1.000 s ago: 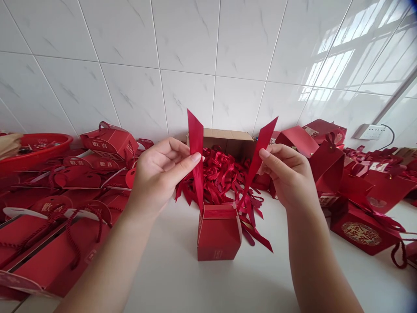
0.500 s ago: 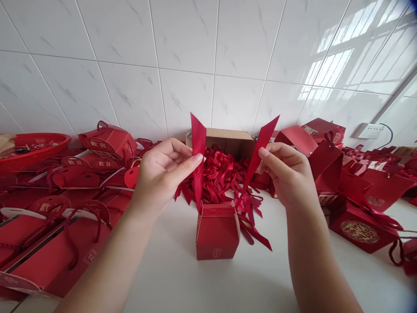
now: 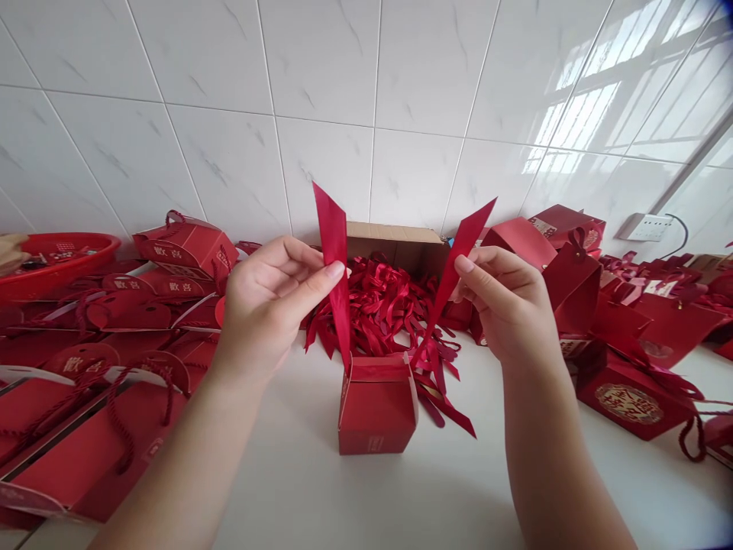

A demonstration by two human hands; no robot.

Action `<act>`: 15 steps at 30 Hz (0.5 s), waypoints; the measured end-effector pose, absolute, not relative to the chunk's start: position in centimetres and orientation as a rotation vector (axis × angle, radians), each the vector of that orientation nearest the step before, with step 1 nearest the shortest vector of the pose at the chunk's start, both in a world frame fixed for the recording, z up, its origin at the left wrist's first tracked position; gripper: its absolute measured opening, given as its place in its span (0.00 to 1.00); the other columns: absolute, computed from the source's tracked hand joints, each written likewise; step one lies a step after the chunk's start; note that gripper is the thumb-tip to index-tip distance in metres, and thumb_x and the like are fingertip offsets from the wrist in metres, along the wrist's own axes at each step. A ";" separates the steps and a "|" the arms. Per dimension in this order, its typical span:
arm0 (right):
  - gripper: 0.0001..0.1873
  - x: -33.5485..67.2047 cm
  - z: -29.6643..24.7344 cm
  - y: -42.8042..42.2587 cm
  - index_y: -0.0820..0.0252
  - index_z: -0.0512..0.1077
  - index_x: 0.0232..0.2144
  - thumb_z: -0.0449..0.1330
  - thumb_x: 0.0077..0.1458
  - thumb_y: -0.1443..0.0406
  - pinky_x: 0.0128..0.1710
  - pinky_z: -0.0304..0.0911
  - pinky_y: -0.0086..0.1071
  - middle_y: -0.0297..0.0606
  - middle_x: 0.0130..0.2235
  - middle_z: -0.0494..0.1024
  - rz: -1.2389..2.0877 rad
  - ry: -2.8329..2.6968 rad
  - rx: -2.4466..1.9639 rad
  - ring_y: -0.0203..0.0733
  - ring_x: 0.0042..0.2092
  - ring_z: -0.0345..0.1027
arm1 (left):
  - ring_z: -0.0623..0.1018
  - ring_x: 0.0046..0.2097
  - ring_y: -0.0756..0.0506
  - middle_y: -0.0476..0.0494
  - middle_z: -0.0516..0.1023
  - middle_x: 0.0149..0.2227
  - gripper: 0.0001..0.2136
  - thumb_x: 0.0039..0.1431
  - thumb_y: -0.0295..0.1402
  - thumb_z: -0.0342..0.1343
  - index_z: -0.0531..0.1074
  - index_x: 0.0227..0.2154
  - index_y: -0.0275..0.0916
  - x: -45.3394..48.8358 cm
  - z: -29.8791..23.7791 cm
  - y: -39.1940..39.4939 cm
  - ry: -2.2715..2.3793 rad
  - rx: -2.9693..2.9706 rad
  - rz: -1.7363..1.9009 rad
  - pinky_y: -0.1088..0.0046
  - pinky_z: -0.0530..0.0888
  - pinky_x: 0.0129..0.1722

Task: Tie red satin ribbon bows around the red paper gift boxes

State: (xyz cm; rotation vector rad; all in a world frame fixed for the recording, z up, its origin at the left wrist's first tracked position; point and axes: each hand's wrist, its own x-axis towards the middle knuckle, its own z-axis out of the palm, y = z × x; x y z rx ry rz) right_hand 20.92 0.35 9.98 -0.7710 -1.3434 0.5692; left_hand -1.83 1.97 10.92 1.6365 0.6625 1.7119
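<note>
Your left hand point(image 3: 269, 302) holds one end of the red ribbon point(image 3: 332, 221) in a closed pinch; your right hand point(image 3: 509, 302) likewise pinches the other. Both ends rise from the small red box point(image 3: 378, 412), upright on the white table point(image 3: 314, 496). Compared with half a second earlier, they stand wider apart.
</note>
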 end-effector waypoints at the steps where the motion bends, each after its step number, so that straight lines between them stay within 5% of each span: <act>1: 0.07 20.9 10.0 0.3 0.53 0.74 0.28 0.65 0.53 0.59 0.25 0.60 0.29 0.30 0.23 0.69 0.575 -1.342 -0.765 0.34 0.24 0.63 | 0.77 0.34 0.46 0.48 0.77 0.28 0.06 0.51 0.31 0.65 0.72 0.27 0.40 -1.8 10.9 2.0 0.659 1.635 1.710 0.69 0.75 0.36; 15: 0.09 20.4 9.8 0.5 0.55 0.69 0.30 0.64 0.54 0.58 0.28 0.67 0.29 0.32 0.29 0.74 0.703 -1.360 -0.737 0.35 0.28 0.69 | 0.77 0.33 0.48 0.49 0.77 0.29 0.05 0.49 0.31 0.66 0.75 0.29 0.41 -1.6 10.8 2.1 0.666 1.661 1.667 0.71 0.74 0.36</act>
